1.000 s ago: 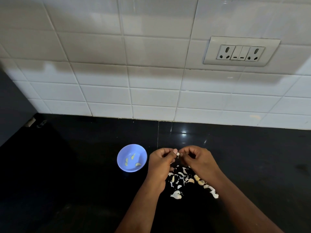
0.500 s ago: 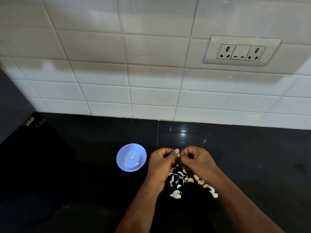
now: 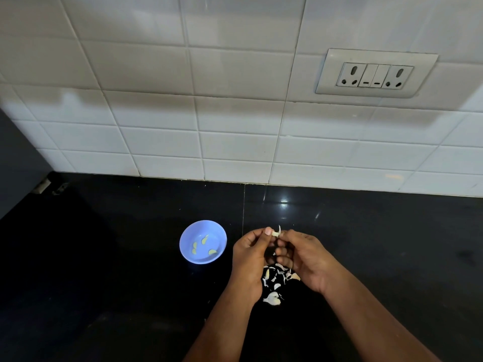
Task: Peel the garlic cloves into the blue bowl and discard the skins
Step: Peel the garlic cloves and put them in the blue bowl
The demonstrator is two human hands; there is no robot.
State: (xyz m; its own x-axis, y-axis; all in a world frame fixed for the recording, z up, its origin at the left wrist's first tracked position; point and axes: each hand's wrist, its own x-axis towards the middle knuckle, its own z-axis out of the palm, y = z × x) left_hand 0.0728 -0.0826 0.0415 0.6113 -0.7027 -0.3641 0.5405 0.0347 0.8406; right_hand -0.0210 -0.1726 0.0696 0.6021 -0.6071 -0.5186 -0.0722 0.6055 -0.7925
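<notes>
Back wall (image 3: 235,113): white rectangular tiles, staggered courses, thin grey grout lines; a soft shadow band crosses the middle rows. Upper right: white switch plate (image 3: 376,73) with two three-pin sockets flanking two rocker switches. Surface (image 3: 104,270): glossy black stone, one vertical seam (image 3: 243,205) near centre, small bright light reflection (image 3: 283,205) close to the wall joint. Far left: dark panel (image 3: 18,163), detail unclear. Lighting dim overall.
</notes>
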